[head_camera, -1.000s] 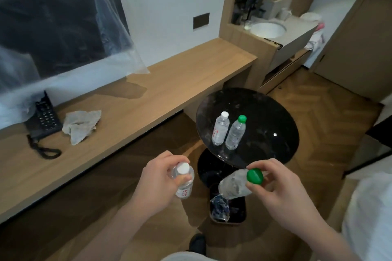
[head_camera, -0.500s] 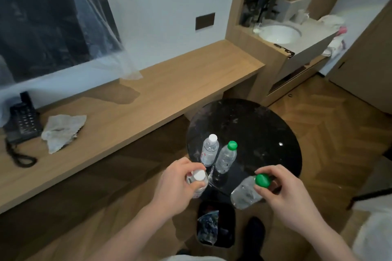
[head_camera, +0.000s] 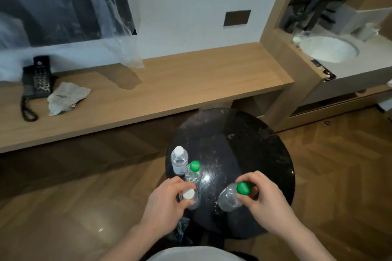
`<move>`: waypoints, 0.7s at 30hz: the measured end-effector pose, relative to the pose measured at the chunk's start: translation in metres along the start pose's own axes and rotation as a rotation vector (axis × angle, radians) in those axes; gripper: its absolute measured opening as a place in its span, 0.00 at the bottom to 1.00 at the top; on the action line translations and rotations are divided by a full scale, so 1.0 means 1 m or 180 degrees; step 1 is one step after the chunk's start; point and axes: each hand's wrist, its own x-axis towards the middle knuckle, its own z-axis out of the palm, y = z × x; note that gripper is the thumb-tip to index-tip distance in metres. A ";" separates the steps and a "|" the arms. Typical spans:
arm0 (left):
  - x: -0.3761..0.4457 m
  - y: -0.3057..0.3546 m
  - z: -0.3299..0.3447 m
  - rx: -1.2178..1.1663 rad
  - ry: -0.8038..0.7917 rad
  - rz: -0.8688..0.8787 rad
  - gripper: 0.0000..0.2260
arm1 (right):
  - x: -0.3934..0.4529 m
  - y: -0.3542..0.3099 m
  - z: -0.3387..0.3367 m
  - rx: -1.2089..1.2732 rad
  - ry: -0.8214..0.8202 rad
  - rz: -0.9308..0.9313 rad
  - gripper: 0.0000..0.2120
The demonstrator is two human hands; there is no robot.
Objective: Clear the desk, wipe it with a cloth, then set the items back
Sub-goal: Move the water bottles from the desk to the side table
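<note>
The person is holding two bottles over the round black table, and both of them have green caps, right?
Not quite. The head view shows the right hand gripping a green-capped bottle, but the bottle in the left hand has a white cap. The rest holds: two bottles, held over the round black table.

Four bottles [head_camera: 179,160], one cloth [head_camera: 66,97], one telephone [head_camera: 38,80], one round table [head_camera: 244,140].

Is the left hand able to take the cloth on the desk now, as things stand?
Probably not yet. The left hand grips a white-capped bottle over the round table, while the cloth lies far off on the desk beside the telephone. Nothing blocks the cloth itself.
</note>
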 end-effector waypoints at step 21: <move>0.013 0.051 0.074 0.0310 0.0620 -0.0641 0.18 | 0.063 0.048 0.009 -0.0365 -0.0977 -0.0651 0.14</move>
